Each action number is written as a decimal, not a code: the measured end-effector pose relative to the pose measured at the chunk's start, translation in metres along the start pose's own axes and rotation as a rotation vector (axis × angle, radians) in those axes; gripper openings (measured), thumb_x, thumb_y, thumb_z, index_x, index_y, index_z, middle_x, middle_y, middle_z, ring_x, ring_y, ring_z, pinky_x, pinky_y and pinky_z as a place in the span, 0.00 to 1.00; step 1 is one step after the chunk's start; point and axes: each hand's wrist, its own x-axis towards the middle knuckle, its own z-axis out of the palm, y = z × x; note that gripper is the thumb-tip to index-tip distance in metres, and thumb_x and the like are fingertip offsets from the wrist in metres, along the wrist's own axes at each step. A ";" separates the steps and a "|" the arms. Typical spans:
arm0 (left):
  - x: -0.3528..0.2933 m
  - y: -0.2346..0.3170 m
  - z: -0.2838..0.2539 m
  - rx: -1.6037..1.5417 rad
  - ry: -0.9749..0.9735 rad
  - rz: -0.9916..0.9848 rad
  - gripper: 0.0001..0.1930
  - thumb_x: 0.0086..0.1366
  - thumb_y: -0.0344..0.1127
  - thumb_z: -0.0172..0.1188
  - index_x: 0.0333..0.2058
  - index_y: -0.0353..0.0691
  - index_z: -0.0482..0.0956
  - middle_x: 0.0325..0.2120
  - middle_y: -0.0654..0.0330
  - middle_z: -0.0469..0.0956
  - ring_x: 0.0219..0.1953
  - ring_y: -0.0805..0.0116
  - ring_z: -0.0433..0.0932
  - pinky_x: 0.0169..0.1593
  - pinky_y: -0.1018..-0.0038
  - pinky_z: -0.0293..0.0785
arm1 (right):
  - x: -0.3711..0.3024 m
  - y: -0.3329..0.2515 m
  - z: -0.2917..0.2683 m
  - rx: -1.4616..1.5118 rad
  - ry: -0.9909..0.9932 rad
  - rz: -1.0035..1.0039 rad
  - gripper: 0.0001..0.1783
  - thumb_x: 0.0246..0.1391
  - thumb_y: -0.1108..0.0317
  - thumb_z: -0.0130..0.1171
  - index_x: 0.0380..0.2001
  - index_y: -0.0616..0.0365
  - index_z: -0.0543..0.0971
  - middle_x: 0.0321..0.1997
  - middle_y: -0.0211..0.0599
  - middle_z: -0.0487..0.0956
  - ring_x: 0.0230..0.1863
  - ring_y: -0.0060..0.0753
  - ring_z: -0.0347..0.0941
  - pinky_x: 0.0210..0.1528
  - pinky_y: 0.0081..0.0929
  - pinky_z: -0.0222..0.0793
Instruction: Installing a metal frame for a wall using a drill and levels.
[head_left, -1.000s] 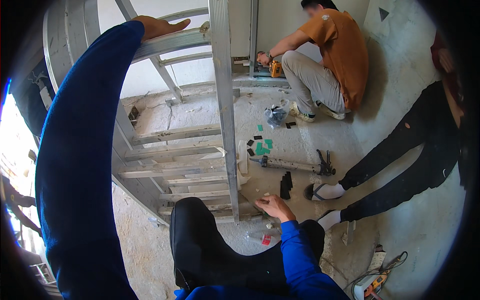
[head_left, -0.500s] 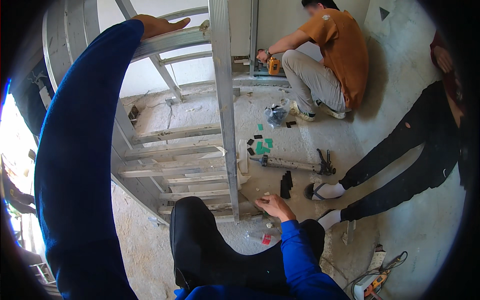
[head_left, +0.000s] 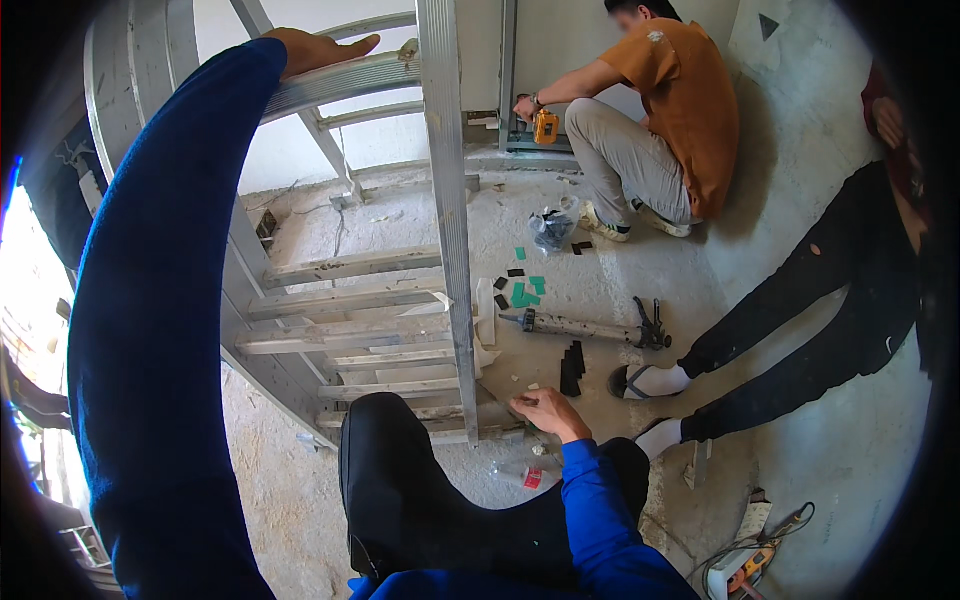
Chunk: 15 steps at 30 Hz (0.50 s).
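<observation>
My left hand [head_left: 312, 52] lies on a step of the aluminium stepladder [head_left: 448, 200] at the upper left, its thumb stretched out. The rest of its fingers are partly hidden. By my bent knee, my right hand [head_left: 548, 412] hangs loose with its fingers slightly curled, and nothing shows in it. A clear plastic bottle [head_left: 522, 474] with a red label lies on the floor below that hand. Ahead of it are a stack of black strips [head_left: 571, 370] and a caulking gun [head_left: 585, 328].
A person in an orange shirt [head_left: 690, 120] squats by a metal frame, one hand on a yellow drill [head_left: 545, 127]. Another person's legs [head_left: 800, 290] stretch in from the right. Green pieces [head_left: 520, 295], a plastic bag [head_left: 552, 230] and a corded tool [head_left: 755, 565] lie on the floor.
Both my hands stay where they were. The squatting person's yellow drill has shifted up slightly.
</observation>
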 end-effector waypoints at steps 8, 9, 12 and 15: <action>-0.007 0.008 -0.005 0.044 0.010 0.022 0.53 0.57 0.83 0.25 0.61 0.45 0.72 0.58 0.41 0.71 0.61 0.43 0.71 0.63 0.48 0.62 | 0.005 0.013 0.008 -0.060 0.092 -0.043 0.25 0.53 0.48 0.64 0.43 0.59 0.84 0.41 0.48 0.84 0.42 0.41 0.82 0.47 0.29 0.73; -0.010 0.011 -0.008 0.065 -0.001 0.023 0.54 0.56 0.84 0.24 0.61 0.46 0.71 0.59 0.43 0.71 0.61 0.44 0.70 0.64 0.48 0.61 | 0.007 0.018 0.010 -0.067 0.097 -0.048 0.25 0.53 0.48 0.63 0.43 0.58 0.84 0.40 0.48 0.84 0.42 0.41 0.82 0.47 0.29 0.73; -0.017 0.016 -0.014 0.048 -0.049 0.002 0.54 0.54 0.85 0.24 0.63 0.52 0.69 0.63 0.48 0.65 0.65 0.44 0.64 0.66 0.46 0.55 | 0.007 0.018 0.010 -0.072 0.100 -0.051 0.25 0.54 0.48 0.63 0.43 0.58 0.84 0.40 0.47 0.84 0.42 0.40 0.82 0.46 0.29 0.73; -0.016 0.013 -0.014 0.007 -0.083 -0.016 0.53 0.52 0.86 0.24 0.64 0.58 0.68 0.67 0.51 0.60 0.69 0.42 0.58 0.67 0.43 0.50 | 0.006 0.014 0.006 -0.044 0.058 -0.026 0.29 0.52 0.45 0.63 0.45 0.59 0.83 0.45 0.51 0.82 0.48 0.46 0.79 0.51 0.32 0.72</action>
